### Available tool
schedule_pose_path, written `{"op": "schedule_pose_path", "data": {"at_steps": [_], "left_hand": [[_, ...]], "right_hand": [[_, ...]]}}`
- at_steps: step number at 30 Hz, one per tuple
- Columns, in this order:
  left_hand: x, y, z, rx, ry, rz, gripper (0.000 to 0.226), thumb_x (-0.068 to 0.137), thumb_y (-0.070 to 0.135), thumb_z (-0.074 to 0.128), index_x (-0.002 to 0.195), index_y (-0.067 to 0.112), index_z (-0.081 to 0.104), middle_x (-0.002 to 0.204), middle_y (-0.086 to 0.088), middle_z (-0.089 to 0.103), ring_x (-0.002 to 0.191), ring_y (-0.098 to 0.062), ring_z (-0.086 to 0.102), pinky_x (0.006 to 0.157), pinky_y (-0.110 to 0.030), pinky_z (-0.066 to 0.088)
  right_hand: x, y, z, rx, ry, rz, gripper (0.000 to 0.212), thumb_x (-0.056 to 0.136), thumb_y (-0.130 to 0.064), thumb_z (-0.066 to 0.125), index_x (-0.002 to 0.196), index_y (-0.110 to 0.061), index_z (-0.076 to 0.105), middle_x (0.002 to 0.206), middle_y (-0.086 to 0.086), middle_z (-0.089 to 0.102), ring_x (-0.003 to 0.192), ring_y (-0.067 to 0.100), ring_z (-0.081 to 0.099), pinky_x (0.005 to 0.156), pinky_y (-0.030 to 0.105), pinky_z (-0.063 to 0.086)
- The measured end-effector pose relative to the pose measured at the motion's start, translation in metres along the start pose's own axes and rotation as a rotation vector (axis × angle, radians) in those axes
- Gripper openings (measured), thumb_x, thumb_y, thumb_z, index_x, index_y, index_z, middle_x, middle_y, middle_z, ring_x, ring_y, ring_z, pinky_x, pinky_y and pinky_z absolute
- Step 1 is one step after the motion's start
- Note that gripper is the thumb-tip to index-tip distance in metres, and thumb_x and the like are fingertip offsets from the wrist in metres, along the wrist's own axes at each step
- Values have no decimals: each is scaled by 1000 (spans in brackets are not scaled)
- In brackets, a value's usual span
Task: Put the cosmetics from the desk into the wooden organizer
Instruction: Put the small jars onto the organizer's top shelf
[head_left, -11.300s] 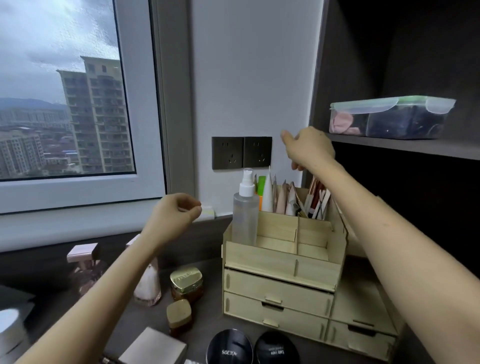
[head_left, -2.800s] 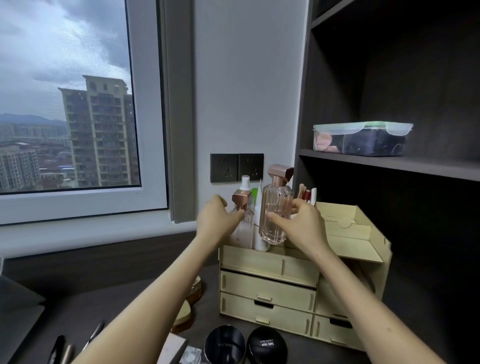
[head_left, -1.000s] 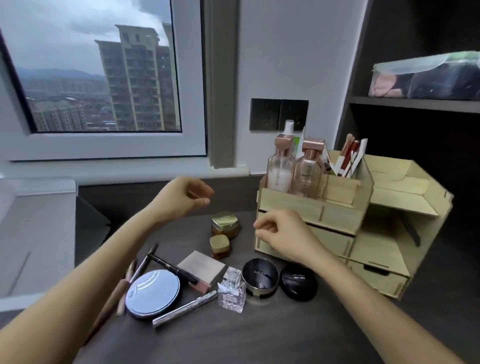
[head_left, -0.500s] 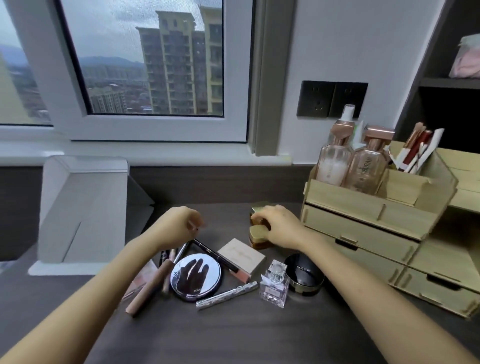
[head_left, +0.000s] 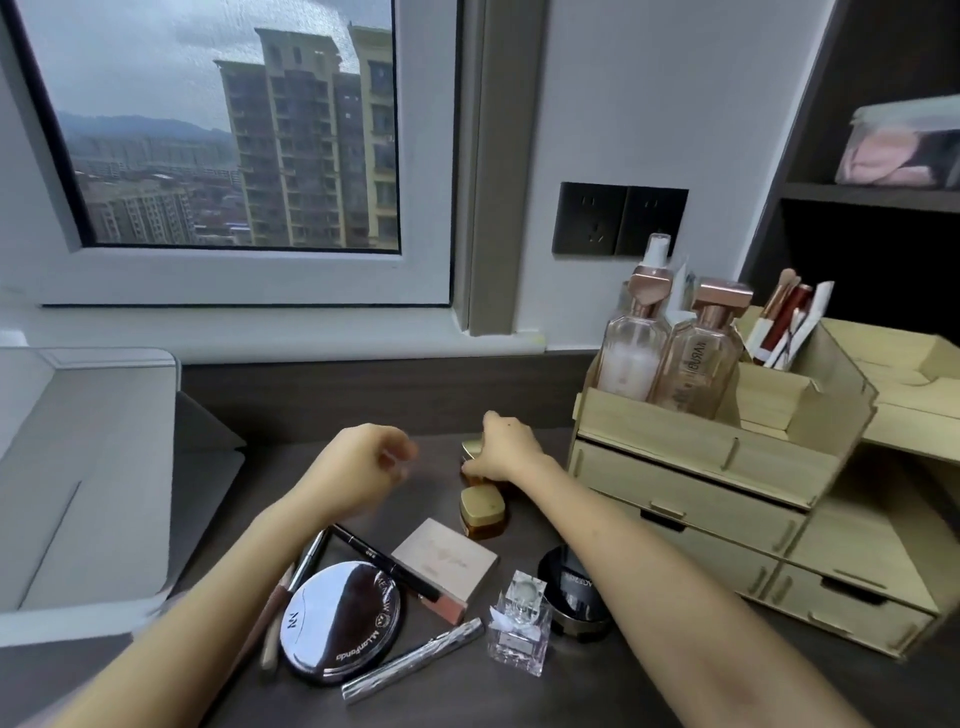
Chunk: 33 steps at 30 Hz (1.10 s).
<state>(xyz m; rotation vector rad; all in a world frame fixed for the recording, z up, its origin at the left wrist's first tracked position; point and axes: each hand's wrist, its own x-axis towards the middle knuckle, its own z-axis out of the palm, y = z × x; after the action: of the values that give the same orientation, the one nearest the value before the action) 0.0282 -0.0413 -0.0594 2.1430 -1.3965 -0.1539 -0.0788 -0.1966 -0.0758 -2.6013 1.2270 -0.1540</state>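
At a dark desk (head_left: 467, 701) below a high-rise window, head view: reaches forward with right hand (head_left: 501, 452) and cups it over a gold-lidded jar (head_left: 470, 448), fingers curled down round the lid, fingertips on the far side hidden; jar standing on the desk near the left end of the wooden organizer (head_left: 701, 467), not yet lifted as far as can be told. Holds left hand (head_left: 358, 467) just above the desktop beside it, fingers loosely curled, nothing visible inside. Counts many cosmetics yet to stow: a second gold jar (head_left: 482, 512) just beside the right wrist, a pink palette (head_left: 444, 564), a round mirrored compact (head_left: 340, 621), a black compact (head_left: 571, 592) partly hidden behind the right forearm, a small perfume bottle (head_left: 519, 621) and a silver tube (head_left: 413, 660). Shows two tall bottles (head_left: 696, 364) and brushes (head_left: 784, 322) already upright in the organizer's top compartments. Risks, by the look of it, a lid-only grip: could part a loose lid from its jar on the lift. Risks also clipping the second jar with the wrist on withdrawal, or toppling the light perfume bottle with a low forearm sweep. Could tip the tall bottles if lowered carelessly among them.
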Motion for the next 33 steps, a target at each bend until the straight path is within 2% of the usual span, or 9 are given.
{"op": "schedule_pose_path", "data": {"at_steps": [4, 8, 11, 13, 18, 21, 25, 29, 33], "left_hand": [[9, 9, -1, -31, 21, 38, 17, 79, 6, 64, 92, 16, 71, 83, 7, 64, 77, -12, 62, 73, -20, 42], [16, 25, 1, -85, 25, 53, 16, 79, 8, 66, 83, 23, 70, 77, 11, 64, 75, -8, 61, 70, -21, 42], [17, 43, 6, -114, -2, 94, 17, 80, 11, 67, 79, 28, 66, 75, 15, 63, 74, -4, 59, 69, -20, 42], [13, 53, 13, -113, -72, 128, 15, 81, 16, 66, 81, 30, 63, 77, 17, 62, 73, -1, 57, 68, -19, 41], [5, 73, 25, -100, -145, 171, 11, 82, 19, 67, 93, 19, 68, 88, 6, 66, 81, -12, 60, 75, -22, 43], [3, 83, 23, -113, -139, 173, 14, 82, 19, 67, 96, 17, 68, 91, 3, 68, 85, -14, 62, 77, -23, 45], [-3, 101, 18, -152, -131, 227, 12, 83, 20, 66, 94, 22, 69, 87, 8, 68, 83, -9, 63, 73, -21, 44], [-8, 125, 14, -211, -145, 310, 10, 84, 22, 65, 91, 28, 68, 84, 16, 66, 80, 1, 61, 67, -11, 42], [-9, 150, 13, -238, -146, 372, 8, 83, 23, 65, 88, 28, 69, 83, 13, 68, 81, -2, 62, 70, -14, 44]], "right_hand": [[-15, 4, -5, 48, 71, -51, 58, 73, -28, 72, 121, -10, 45, 120, 13, 57, 110, 33, 54, 81, 38, 49], [-48, 12, -28, 157, 261, -146, 67, 71, -34, 71, 128, -13, 43, 120, 11, 57, 109, 31, 54, 84, 38, 47], [-75, 21, -57, 273, 393, -201, 65, 70, -35, 72, 127, -18, 46, 115, 4, 58, 101, 22, 56, 80, 28, 45], [-96, 28, -75, 309, 424, -230, 61, 68, -37, 73, 122, -22, 49, 106, -4, 57, 93, 12, 54, 75, 22, 40], [-147, 50, -113, 368, 420, -259, 64, 65, -41, 75, 123, -34, 48, 90, -31, 45, 79, -11, 50, 62, 6, 34], [-173, 71, -136, 335, 411, -248, 77, 65, -41, 76, 134, -33, 41, 110, -23, 42, 98, -2, 45, 69, 6, 33], [-205, 105, -170, 387, 453, -185, 72, 66, -32, 78, 131, -34, 46, 116, -20, 45, 111, 1, 46, 85, 15, 41], [-223, 142, -204, 347, 565, -101, 68, 68, -33, 76, 130, -35, 46, 120, -15, 49, 110, 7, 48, 81, 19, 46], [-206, 184, -233, 343, 732, 33, 70, 67, -27, 79, 131, -26, 50, 111, -10, 51, 101, 9, 50, 67, 11, 37]]}}
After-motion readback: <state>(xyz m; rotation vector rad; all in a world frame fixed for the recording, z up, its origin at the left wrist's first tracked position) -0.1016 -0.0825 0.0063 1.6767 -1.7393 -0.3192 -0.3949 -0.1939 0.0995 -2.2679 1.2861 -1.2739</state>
